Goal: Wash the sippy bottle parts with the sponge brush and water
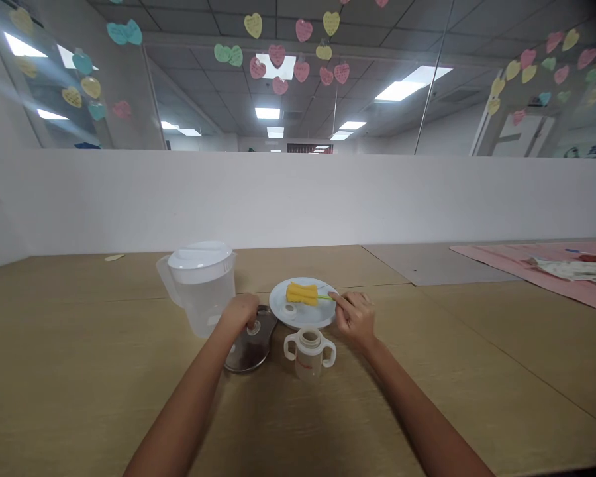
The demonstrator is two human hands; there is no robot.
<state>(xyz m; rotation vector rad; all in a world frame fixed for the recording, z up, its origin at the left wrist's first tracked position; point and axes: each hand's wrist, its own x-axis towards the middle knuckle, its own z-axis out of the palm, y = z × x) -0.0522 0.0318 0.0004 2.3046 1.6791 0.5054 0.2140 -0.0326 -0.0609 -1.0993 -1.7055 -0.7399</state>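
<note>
We see the yellow sponge (302,293) lying on the white plate (315,319), around the middle of the tabletop (451,371) between its far and near edges. A thin green handle (324,297) runs from it toward the right, and the right hand (356,320) pinches this handle between thumb and fingers. We take that hold on the handle to be a way of steering the sponge with fingers clear of it. A small whitish cap (289,309) sits on the plate just beside the sponge.

The left hand (241,311) has its fingers down on a dark metal piece (255,348), left of the plate; we cannot tell whether they grasp it or merely rest there. Nearer the tabletop's near edge, an open cup (309,363) with 2 handles stands upright before the plate, and a lidded pitcher (203,285) stands on the left. Everything seems grouped this closely so that both hands can reach it.

The tabletop is wood-coloured, with visible seams. Toward its far right corner we see a grey sheet (407,262) and a pink cloth (506,252) bearing a white bundle (566,268); a pale scrap (114,258) lies toward the far left corner. Beyond the far edge rises a white wall (288,199), topped by glass with heart-shaped notes (304,30), below lit ceiling panels (267,112).
</note>
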